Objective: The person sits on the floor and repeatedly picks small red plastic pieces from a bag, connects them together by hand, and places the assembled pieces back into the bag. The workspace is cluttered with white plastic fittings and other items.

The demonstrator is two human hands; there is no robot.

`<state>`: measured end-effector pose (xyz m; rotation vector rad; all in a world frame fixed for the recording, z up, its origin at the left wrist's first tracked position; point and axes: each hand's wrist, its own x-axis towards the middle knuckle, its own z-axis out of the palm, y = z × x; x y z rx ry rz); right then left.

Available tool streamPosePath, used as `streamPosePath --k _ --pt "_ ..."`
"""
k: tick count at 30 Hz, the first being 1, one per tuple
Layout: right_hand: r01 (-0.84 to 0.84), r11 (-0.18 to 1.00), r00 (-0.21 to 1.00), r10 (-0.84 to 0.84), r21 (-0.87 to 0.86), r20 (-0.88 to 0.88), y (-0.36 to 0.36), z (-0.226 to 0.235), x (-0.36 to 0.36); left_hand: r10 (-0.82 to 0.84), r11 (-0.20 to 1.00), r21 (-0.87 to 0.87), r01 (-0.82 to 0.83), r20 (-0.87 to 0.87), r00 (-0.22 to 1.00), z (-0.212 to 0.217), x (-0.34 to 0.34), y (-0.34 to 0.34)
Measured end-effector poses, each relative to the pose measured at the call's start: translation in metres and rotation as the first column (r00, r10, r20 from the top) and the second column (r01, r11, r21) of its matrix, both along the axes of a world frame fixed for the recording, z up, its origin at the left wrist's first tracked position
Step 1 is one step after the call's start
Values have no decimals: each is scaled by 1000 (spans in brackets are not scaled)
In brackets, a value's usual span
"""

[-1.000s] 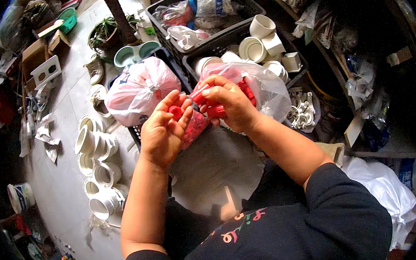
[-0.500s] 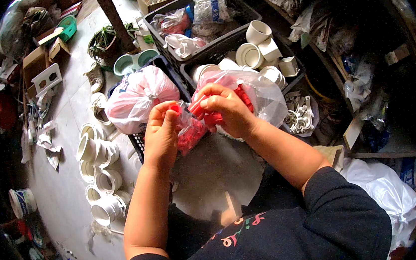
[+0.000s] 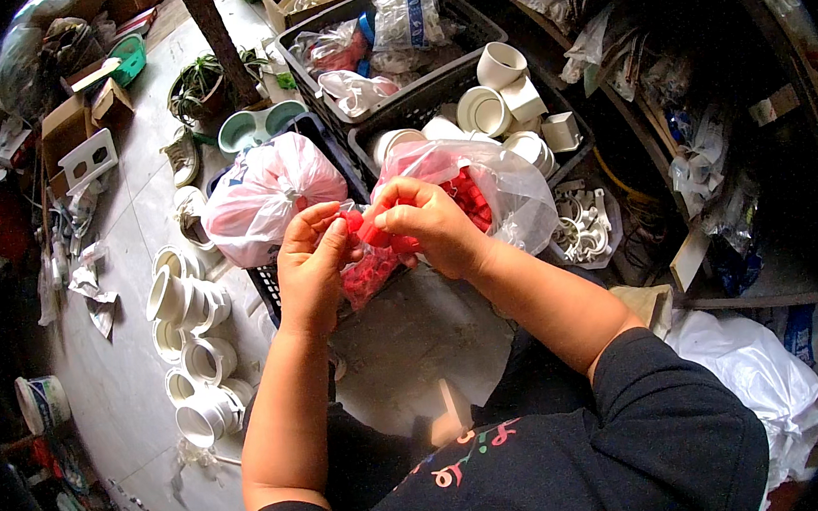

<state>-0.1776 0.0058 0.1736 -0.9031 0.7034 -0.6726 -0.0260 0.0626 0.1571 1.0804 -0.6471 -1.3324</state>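
Red plastic cap [image 3: 352, 220] pinched in the left hand [image 3: 310, 265] | red tube [image 3: 373, 234] gripped by the right hand [image 3: 434, 233], touching or nearly, can't tell | near clear bag of red pieces [image 3: 362, 282] | fitting step, I'd judge; next calls for straight alignment, firm push

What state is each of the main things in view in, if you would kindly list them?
Left hand: pinching a small red piece
Right hand: closed around red pieces
White bag: tied shut
Translucent bag: holding red parts; open or shut unclear
Front black crate: open-topped, loaded with white fittings
Rear black crate: open-topped, holding bagged items
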Motion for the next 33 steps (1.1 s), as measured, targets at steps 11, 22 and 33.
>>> streamPosePath --k 11,22,33 --pt "-9 996 1000 9 -89 -3 2 -1 -2 -106 981 143 132 -178 978 2 2 0" --pt "59 941 991 -95 -332 -93 -2 -4 -4 -91 977 145 155 -373 924 2 7 -2" --pt "9 629 940 -271 -778 -208 -6 0 -5 -91 984 109 140 -367 926 4 8 -3"
